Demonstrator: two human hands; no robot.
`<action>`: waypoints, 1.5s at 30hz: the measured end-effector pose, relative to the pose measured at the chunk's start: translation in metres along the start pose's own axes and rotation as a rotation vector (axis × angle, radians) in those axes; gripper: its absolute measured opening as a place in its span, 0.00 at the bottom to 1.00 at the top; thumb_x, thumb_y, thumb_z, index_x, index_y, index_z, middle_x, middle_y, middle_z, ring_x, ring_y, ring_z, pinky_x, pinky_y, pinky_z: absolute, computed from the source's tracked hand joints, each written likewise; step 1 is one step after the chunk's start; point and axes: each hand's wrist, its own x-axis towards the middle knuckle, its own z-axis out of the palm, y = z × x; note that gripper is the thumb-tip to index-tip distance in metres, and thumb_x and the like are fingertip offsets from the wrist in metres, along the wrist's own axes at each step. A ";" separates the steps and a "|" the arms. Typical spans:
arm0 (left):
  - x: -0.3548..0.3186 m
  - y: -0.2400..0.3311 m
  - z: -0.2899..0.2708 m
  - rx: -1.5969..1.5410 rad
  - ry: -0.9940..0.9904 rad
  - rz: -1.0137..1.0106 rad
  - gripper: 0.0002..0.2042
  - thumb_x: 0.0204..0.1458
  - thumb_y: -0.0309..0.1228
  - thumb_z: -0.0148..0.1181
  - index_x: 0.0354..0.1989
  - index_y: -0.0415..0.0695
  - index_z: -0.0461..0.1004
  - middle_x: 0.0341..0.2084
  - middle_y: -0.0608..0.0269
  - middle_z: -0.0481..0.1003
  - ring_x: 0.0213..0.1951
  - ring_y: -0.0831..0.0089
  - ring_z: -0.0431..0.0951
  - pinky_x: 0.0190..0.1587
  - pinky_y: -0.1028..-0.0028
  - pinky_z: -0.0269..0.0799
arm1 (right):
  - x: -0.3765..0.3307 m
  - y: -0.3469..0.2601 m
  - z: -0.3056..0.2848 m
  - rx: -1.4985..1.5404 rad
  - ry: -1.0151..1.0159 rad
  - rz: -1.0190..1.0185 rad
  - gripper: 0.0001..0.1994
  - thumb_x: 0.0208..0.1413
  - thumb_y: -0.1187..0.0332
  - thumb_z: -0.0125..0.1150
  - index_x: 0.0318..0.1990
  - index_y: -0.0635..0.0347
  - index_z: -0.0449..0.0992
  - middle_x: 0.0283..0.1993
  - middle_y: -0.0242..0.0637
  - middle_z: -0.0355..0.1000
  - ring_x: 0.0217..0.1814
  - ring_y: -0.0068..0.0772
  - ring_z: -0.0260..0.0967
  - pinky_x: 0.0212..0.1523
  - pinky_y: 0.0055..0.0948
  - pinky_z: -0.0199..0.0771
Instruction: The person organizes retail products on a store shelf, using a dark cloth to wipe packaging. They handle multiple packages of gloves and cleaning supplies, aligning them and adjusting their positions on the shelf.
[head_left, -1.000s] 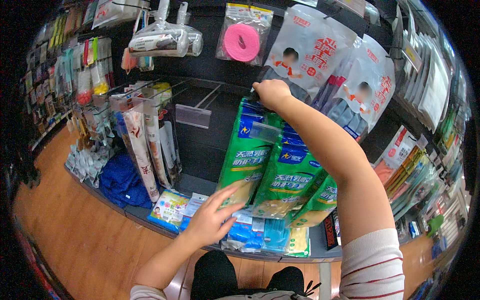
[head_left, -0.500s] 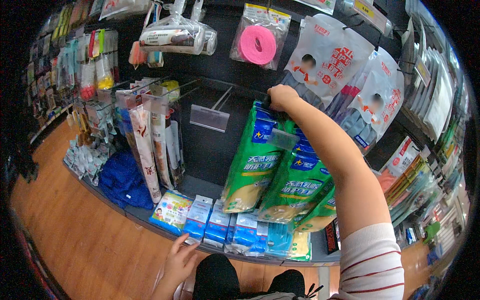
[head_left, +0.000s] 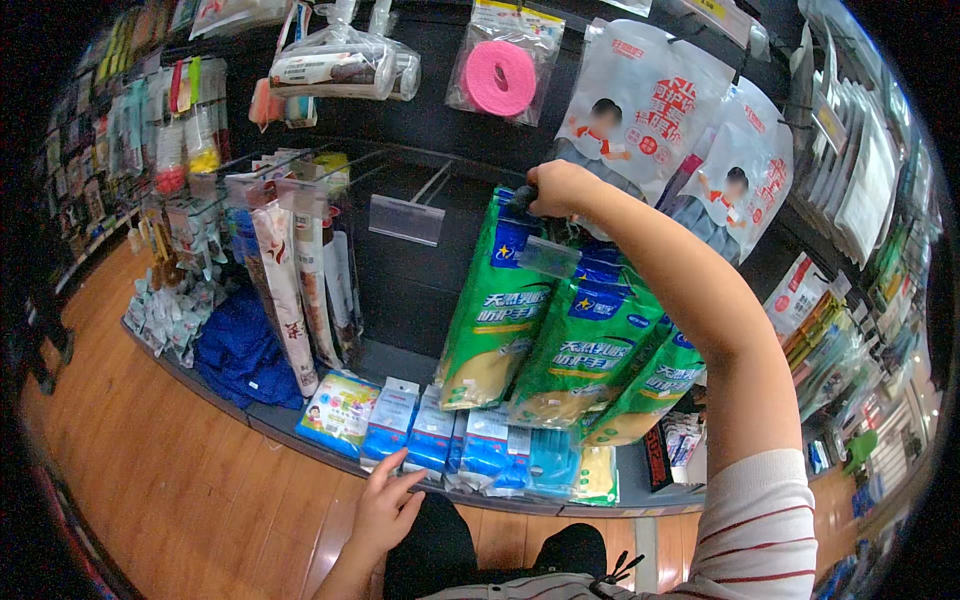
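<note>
My right hand (head_left: 562,190) is raised to the top of the hanging green packs, its fingers closed round a small black object (head_left: 522,200) whose kind I cannot make out. Just below it hangs a green-and-blue pack of rubber gloves (head_left: 492,325); a second glove pack (head_left: 590,345) and a third (head_left: 655,395) hang to its right, partly overlapping. A clear tag holder (head_left: 550,257) juts out in front of them. Low down, my left hand (head_left: 385,508) holds nothing, fingers apart, just in front of the blue-and-white packets (head_left: 432,440) on the bottom shelf.
An unloaded hook with a clear tag holder (head_left: 406,219) sticks out left of the gloves. Long rolled packages (head_left: 283,290) stand farther left, beside dark blue cloth (head_left: 240,350). Above hang a pink roll (head_left: 482,85) and white printed bags (head_left: 650,110). The bottom shelf edge (head_left: 340,460) curves across.
The view has shifted slightly, and the right glove pack shows more. My right hand stays at the top of the packs, while my left hand has moved a little rightward along the shelf edge.
</note>
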 end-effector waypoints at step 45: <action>0.104 0.079 0.184 -0.182 -0.537 0.042 0.33 0.42 0.36 0.66 0.58 0.45 0.61 0.57 0.52 0.60 0.57 0.60 0.62 0.52 0.65 0.65 | -0.410 0.126 0.146 2.622 0.348 0.452 0.19 0.54 0.60 0.47 0.50 0.60 0.68 0.50 0.40 0.70 0.51 0.41 0.68 0.55 0.44 0.63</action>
